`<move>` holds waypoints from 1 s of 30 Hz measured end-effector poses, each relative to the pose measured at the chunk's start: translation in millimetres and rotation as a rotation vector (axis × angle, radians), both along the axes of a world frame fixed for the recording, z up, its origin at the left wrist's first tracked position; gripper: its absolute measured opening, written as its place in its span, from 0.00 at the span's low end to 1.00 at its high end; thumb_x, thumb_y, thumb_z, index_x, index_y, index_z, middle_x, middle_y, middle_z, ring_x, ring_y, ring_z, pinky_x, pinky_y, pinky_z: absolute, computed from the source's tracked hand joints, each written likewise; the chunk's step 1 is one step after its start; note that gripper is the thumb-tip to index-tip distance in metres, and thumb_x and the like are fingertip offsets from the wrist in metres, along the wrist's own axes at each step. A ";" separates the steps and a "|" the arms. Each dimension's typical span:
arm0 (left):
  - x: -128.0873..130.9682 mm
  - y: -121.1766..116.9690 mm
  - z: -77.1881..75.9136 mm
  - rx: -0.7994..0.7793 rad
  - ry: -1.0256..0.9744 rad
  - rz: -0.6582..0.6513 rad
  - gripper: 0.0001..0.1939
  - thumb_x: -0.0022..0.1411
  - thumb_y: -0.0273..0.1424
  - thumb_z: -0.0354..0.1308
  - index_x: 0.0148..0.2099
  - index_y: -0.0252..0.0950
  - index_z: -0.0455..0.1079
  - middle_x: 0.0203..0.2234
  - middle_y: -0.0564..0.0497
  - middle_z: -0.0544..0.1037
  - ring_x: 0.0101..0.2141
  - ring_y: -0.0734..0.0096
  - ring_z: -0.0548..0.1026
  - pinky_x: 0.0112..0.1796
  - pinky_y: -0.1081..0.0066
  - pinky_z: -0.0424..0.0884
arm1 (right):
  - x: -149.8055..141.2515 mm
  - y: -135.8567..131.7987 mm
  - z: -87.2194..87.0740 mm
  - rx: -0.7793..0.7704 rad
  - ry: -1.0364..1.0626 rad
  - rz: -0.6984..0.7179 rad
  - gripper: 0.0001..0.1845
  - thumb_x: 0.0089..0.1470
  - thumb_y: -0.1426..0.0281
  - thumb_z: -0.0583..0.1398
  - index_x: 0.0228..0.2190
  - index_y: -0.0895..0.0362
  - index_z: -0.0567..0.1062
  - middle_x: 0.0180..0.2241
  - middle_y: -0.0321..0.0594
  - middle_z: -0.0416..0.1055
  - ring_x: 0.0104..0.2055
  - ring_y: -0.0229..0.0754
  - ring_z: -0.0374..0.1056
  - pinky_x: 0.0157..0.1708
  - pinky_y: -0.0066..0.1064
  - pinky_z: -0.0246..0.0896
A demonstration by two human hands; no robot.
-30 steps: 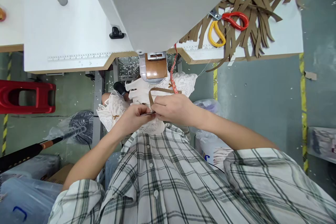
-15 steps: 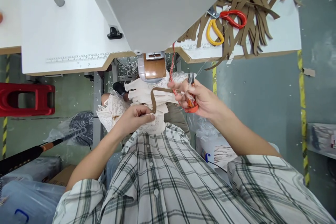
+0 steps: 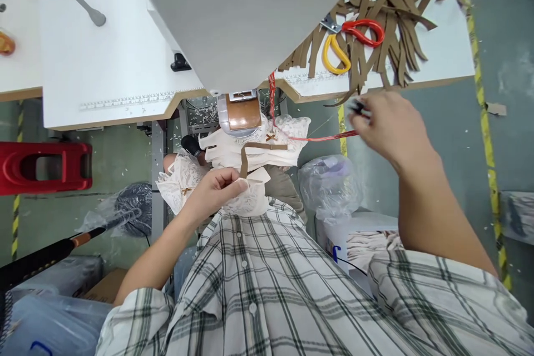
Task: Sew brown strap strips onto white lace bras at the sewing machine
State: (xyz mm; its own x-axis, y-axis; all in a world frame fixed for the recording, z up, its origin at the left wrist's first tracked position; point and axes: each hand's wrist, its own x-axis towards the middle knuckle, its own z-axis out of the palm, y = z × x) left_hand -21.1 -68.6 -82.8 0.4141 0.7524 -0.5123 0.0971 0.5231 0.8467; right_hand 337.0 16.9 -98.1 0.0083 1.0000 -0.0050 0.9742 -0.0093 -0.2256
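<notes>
A: Since the previous frame, the right hand [image 3: 387, 128] has moved outward to just below the table edge; the red cord [image 3: 321, 139] now stretches sideways to it.

B: Left hand [image 3: 217, 189]?

A: Thumb and fingers pinch the white lace garment [image 3: 252, 203] over the lap. The brown strap [image 3: 245, 162] rises beside the thumb, bends, lies rightward across white fabric.

B: Farther right?

A: Scissors [image 3: 349, 28] on brown strips [image 3: 400, 39], then the right hand, blurred, fingers curled round a small dark object [image 3: 357, 107]; type unclear.
</notes>
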 end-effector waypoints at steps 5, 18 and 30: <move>18.8 5.4 11.9 0.150 0.082 0.025 0.18 0.67 0.38 0.55 0.26 0.35 0.65 0.19 0.56 0.65 0.22 0.78 0.59 0.25 0.74 0.55 | -53.0 -40.5 2.7 -0.236 0.364 0.289 0.22 0.62 0.56 0.58 0.49 0.58 0.76 0.49 0.52 0.75 0.51 0.53 0.70 0.51 0.44 0.64; 48.1 17.2 44.7 0.342 0.170 0.100 0.21 0.67 0.37 0.53 0.22 0.35 0.61 0.17 0.57 0.62 0.20 0.79 0.57 0.23 0.74 0.54 | -134.9 -48.2 23.2 -0.356 1.266 0.439 0.23 0.56 0.51 0.64 0.45 0.53 0.77 0.46 0.43 0.72 0.48 0.44 0.69 0.45 0.36 0.68; 16.7 25.3 44.6 0.462 0.154 -0.051 0.18 0.68 0.42 0.55 0.30 0.35 0.67 0.29 0.50 0.72 0.33 0.69 0.70 0.37 0.70 0.65 | -147.7 -23.1 52.2 -0.260 1.551 0.262 0.15 0.56 0.65 0.65 0.46 0.49 0.75 0.33 0.35 0.69 0.34 0.37 0.65 0.34 0.29 0.64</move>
State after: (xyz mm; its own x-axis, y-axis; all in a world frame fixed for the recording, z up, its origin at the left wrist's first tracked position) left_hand -4.3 -43.2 -38.1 0.4019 0.8962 -0.1881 0.2549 0.0878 0.9630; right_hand 189.3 -6.2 -46.0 -0.3313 0.9435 -0.0077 -0.2068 -0.0806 -0.9751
